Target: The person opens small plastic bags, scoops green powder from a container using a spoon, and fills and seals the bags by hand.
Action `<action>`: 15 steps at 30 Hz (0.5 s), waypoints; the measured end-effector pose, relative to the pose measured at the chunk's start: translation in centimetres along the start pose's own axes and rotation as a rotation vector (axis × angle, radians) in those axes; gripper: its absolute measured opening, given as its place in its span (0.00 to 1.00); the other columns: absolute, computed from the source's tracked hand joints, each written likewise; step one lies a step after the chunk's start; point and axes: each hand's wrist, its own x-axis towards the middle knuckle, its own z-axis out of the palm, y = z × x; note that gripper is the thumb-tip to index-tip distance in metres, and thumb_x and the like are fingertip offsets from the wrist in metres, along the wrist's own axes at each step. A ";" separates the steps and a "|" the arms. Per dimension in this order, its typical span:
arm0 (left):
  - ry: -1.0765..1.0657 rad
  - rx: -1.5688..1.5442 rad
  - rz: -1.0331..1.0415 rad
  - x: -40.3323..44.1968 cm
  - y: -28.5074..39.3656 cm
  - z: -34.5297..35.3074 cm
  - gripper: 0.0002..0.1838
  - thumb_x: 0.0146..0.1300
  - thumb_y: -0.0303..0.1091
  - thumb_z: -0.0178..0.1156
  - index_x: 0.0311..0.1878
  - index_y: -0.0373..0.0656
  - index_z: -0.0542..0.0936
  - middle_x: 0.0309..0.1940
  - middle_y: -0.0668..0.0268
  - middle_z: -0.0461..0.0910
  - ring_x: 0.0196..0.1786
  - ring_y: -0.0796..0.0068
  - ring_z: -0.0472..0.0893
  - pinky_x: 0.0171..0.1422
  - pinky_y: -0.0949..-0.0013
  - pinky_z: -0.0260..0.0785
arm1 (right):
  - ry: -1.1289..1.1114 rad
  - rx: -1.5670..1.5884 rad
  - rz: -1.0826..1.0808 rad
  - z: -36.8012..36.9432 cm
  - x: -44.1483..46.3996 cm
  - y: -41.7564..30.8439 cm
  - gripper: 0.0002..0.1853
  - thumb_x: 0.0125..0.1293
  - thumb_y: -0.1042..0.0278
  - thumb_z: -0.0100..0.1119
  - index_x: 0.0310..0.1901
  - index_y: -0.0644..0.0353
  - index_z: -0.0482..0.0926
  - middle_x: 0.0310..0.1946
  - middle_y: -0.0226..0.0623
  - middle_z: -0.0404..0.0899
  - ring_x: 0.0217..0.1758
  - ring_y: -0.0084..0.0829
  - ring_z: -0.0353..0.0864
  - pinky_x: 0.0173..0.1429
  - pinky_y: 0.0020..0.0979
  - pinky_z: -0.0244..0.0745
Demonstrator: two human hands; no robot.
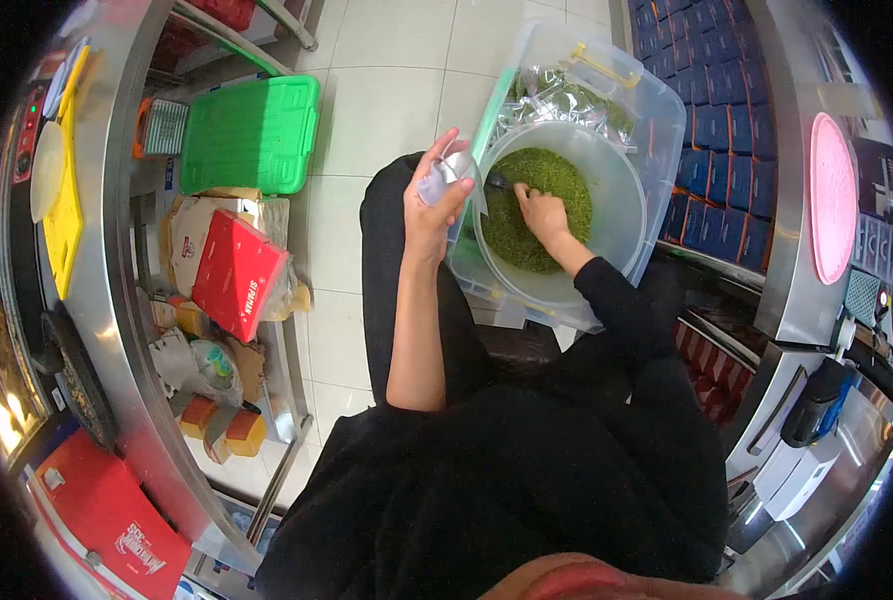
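My left hand (438, 200) is raised beside the rim of a large round bucket, its fingers closed around a small clear plastic bag (446, 172). In the bucket (621, 205), a translucent whitish tub, lies a mass of green, finely chopped or ground food (556, 172). My right hand (544, 214) reaches down into it, fingers pinched on the handle of a dark spoon (496, 180). The spoon's head is at the left inner side of the bucket, near the plastic bag. The handle is partly hidden by my fingers.
The bucket stands inside a clear plastic storage box (656, 100), with filled clear bags (566, 100) behind it. Stacked blue boxes (721, 130) line the right shelf. A green lidded crate (251, 130) and a red box (238, 275) sit left. Steel counters (136, 330) flank both sides.
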 end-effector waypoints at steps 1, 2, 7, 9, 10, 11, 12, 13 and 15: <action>-0.004 0.034 -0.017 -0.2 0.0 0.0 0.38 0.57 0.27 0.69 0.72 0.40 0.69 0.61 0.62 0.74 0.24 0.92 0.64 0.25 0.84 0.56 | -0.052 -0.148 -0.059 3.4 0.6 -0.1 0.20 0.70 0.67 0.50 0.63 0.53 0.68 0.36 0.34 0.83 0.34 0.34 0.87 0.32 0.32 0.80; -0.001 0.041 -0.022 -0.4 0.0 -0.1 0.38 0.57 0.27 0.69 0.72 0.40 0.69 0.61 0.62 0.74 0.24 0.92 0.64 0.25 0.84 0.56 | -0.054 -0.140 -0.061 3.7 0.2 -0.3 0.20 0.70 0.67 0.50 0.63 0.53 0.68 0.36 0.34 0.83 0.34 0.34 0.87 0.32 0.32 0.80; -0.022 0.076 -0.040 -0.4 0.0 -0.2 0.38 0.57 0.27 0.70 0.72 0.40 0.69 0.60 0.67 0.76 0.25 0.92 0.64 0.26 0.85 0.56 | -0.387 -0.010 -0.369 2.1 -2.4 0.3 0.14 0.67 0.64 0.54 0.53 0.50 0.81 0.38 0.38 0.86 0.37 0.38 0.87 0.40 0.39 0.80; -0.037 0.116 -0.031 -0.4 -0.3 0.2 0.37 0.56 0.27 0.71 0.71 0.41 0.70 0.60 0.67 0.77 0.25 0.93 0.63 0.26 0.85 0.55 | -0.343 0.245 -0.331 4.9 -3.5 2.6 0.12 0.65 0.64 0.55 0.47 0.52 0.84 0.36 0.39 0.87 0.37 0.40 0.87 0.38 0.39 0.79; -0.047 0.158 -0.025 -0.4 -0.5 0.3 0.37 0.56 0.26 0.71 0.70 0.41 0.71 0.59 0.68 0.77 0.25 0.94 0.62 0.26 0.85 0.54 | -0.298 0.503 -0.296 5.9 -3.7 3.4 0.11 0.63 0.64 0.57 0.42 0.53 0.87 0.34 0.39 0.87 0.37 0.41 0.86 0.37 0.39 0.77; -0.052 0.158 -0.021 -0.4 -0.6 0.4 0.37 0.56 0.26 0.71 0.70 0.41 0.71 0.59 0.68 0.77 0.25 0.94 0.62 0.26 0.85 0.54 | -0.628 0.631 -0.276 2.1 -2.8 4.7 0.12 0.61 0.63 0.58 0.38 0.59 0.87 0.30 0.37 0.87 0.30 0.37 0.82 0.34 0.36 0.72; -0.077 0.202 -0.024 -0.5 -0.8 0.5 0.36 0.55 0.27 0.72 0.69 0.42 0.73 0.59 0.68 0.77 0.29 0.92 0.68 0.31 0.83 0.60 | -0.624 0.630 -0.273 -0.1 -2.9 5.8 0.12 0.61 0.63 0.58 0.38 0.59 0.87 0.30 0.37 0.87 0.30 0.37 0.82 0.34 0.36 0.72; -0.102 0.246 -0.028 -0.6 -0.9 0.6 0.35 0.55 0.27 0.72 0.68 0.42 0.74 0.60 0.67 0.77 0.34 0.90 0.73 0.36 0.82 0.66 | -0.711 0.873 -0.279 -1.6 -3.2 6.8 0.12 0.62 0.64 0.57 0.37 0.61 0.87 0.27 0.35 0.84 0.27 0.33 0.78 0.33 0.34 0.70; -0.124 0.382 0.067 -0.6 -1.6 0.9 0.34 0.54 0.28 0.73 0.67 0.42 0.75 0.59 0.66 0.77 0.42 0.84 0.76 0.46 0.77 0.69 | -0.787 1.117 -0.279 -4.1 -4.2 8.5 0.11 0.63 0.66 0.57 0.35 0.62 0.87 0.23 0.34 0.82 0.24 0.28 0.73 0.32 0.33 0.67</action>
